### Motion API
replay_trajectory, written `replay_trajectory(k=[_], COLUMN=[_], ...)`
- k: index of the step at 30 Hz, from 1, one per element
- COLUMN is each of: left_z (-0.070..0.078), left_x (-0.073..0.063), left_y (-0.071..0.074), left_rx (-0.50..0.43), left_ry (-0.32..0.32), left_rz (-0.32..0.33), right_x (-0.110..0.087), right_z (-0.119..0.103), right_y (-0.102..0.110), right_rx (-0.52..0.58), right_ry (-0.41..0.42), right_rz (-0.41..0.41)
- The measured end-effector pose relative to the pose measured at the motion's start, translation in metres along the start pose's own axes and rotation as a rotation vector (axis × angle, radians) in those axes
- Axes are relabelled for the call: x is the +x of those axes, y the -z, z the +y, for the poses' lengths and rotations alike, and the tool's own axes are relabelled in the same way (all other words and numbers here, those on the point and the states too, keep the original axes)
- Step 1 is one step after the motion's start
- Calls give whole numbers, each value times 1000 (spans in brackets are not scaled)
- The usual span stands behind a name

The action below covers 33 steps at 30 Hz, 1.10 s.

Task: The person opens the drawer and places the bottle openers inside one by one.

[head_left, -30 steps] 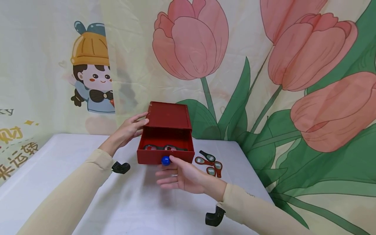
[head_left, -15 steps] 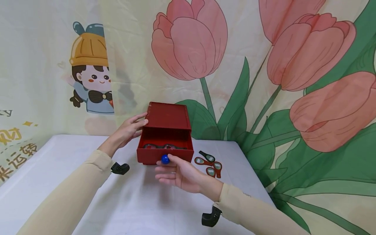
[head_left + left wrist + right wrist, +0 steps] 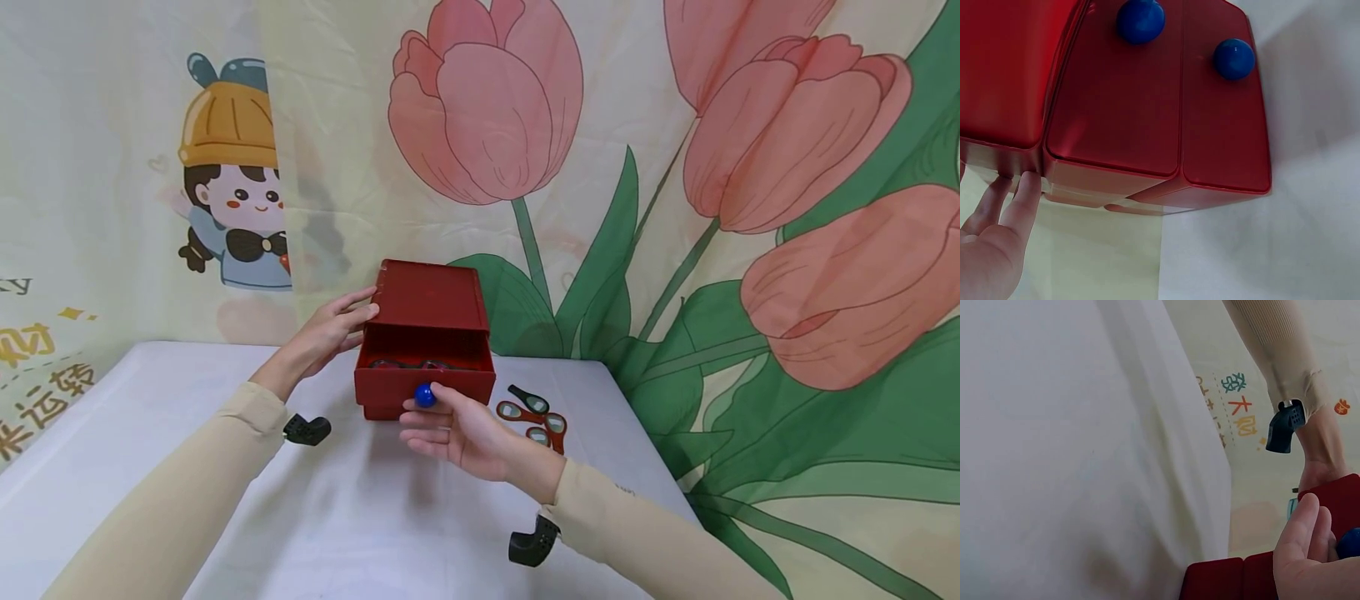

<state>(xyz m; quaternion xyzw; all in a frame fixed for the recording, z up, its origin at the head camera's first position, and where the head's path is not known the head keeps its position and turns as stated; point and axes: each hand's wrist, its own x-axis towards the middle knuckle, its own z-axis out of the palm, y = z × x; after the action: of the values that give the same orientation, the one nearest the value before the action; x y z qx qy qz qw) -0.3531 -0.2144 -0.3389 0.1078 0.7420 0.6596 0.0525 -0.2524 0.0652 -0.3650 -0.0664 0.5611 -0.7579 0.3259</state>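
Observation:
A red two-drawer box [image 3: 431, 296] stands on the table, its upper drawer [image 3: 382, 387] partly out. My right hand [image 3: 474, 433] pinches that drawer's blue knob [image 3: 425, 395] between thumb and index finger; the other fingers stay loosely extended below. Along the box's left side rests my left hand [image 3: 326, 329], fingers fairly straight; the left wrist view shows its fingertips touching the side near the top. Dark-rimmed items [image 3: 386, 364] inside the drawer are mostly hidden by its front. The lower drawer [image 3: 1225, 131], with its own blue knob [image 3: 1234, 59], is closed.
Several small red and black handled items with oval clear windows, like magnifying glasses [image 3: 555, 423], lie right of the box. A white cloth [image 3: 322, 517] covers the table. Behind hangs a tulip-printed curtain [image 3: 487, 117]. Both wrists carry black cameras [image 3: 307, 429].
My right hand has moved inward and slightly up in view, and the upper drawer has slid further into the box. Less of its contents shows. My left hand stays in place.

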Motion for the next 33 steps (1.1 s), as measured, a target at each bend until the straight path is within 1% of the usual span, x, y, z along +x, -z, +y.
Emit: replay_trajectory(k=[9,14,23,33], left_z=[0,-1,-2,-2], left_x=[0,-1,-1,0], left_y=[1,0,-1,-1], left_rx=[8,8,4,-7], left_ry=[-2,8,7,3], left_rz=[14,20,20,16], right_x=[16,26,43,54], right_z=[-8,-9,-13,-17], right_y=[3,3,5,9], right_rx=[-4,1,1,-4], right_ry=[38,53,79,82], right_rz=[-2,26,66,88])
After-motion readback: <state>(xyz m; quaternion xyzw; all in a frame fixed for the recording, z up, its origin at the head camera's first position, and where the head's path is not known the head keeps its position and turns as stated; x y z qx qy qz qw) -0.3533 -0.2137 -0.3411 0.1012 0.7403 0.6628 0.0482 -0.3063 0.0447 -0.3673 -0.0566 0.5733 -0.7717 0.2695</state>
